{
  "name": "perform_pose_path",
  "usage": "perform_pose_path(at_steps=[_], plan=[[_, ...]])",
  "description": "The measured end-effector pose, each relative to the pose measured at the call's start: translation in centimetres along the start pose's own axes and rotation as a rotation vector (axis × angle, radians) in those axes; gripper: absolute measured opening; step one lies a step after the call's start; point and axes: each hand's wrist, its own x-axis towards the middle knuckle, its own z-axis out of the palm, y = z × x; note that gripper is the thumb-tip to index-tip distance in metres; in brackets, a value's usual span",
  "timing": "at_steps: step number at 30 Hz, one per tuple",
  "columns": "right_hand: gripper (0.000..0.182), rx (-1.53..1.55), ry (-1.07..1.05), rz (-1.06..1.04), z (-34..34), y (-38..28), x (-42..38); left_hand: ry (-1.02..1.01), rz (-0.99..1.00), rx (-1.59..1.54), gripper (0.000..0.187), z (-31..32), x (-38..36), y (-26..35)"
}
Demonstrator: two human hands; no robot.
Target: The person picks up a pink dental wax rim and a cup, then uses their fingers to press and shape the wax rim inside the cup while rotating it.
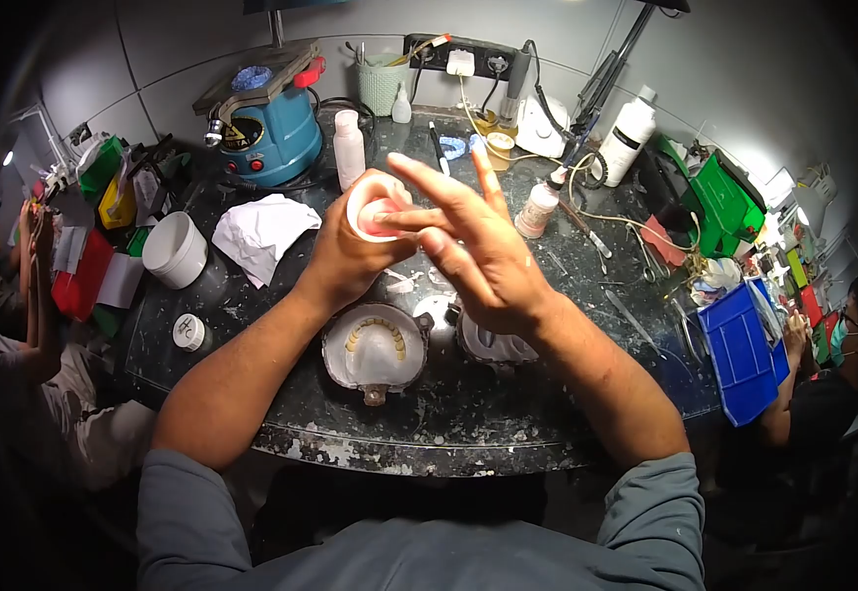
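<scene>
My left hand (335, 264) is wrapped around a small pale cup (358, 209) and holds it tilted above the table. Inside lies a pink material (378, 226). Over the cup is my right hand (493, 258), its fingers spread, with one finger reaching into the cup at the pink material. Below the left hand sits a round dental flask half (368, 377) filled with whitish plaster, a row of teeth set in it. Another flask half (508, 349) lies to its right, partly hidden by my right hand and forearm.
Around the dark, worn table (291, 414) stand a blue machine (276, 148), a pinkish bottle (348, 150), a dropper bottle (537, 209), a white tub (175, 251), crumpled paper (263, 234), metal tools and a blue bin (737, 353). Other people sit left and right.
</scene>
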Motion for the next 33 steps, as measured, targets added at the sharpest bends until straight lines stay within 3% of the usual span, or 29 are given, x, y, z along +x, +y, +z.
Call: perform_pose_path(at_steps=[3,5,10,13,15,16,21,27,33], plan=[[0.051,0.184,0.174,-0.016,-0.1,0.5,0.0,-0.033,-0.036,0.005,0.029,-0.3,0.0,0.1],[0.052,0.220,0.191,0.023,-0.2,0.9,-0.1,-0.056,-0.087,0.017,0.021,-0.8,0.1,0.1],[0.052,0.097,0.158,-0.017,-0.5,0.4,-0.2,0.012,-0.110,-0.026,0.021,-0.7,0.3,0.1],[0.055,0.055,0.140,-0.054,-0.9,0.0,0.0,-0.071,-0.116,-0.079,0.018,-0.6,0.1,0.1],[0.056,-0.111,0.060,-0.123,-1.2,-0.1,0.2,0.013,-0.167,-0.092,0.029,0.5,0.0,1.3],[0.057,-0.173,0.031,-0.139,-1.1,-0.3,0.3,-0.041,-0.149,-0.097,0.047,0.0,0.2,0.9],[0.058,-0.236,0.034,-0.073,-0.2,-0.4,0.3,-0.038,0.037,0.054,0.049,0.4,0.1,0.7],[0.055,-0.327,0.026,-0.128,-0.5,0.2,-0.1,-0.033,-0.017,-0.057,0.045,0.0,-0.2,0.5],[0.052,-0.356,0.010,-0.230,0.1,-0.1,0.0,-0.012,-0.076,0.182,0.049,0.0,0.1,1.1]])
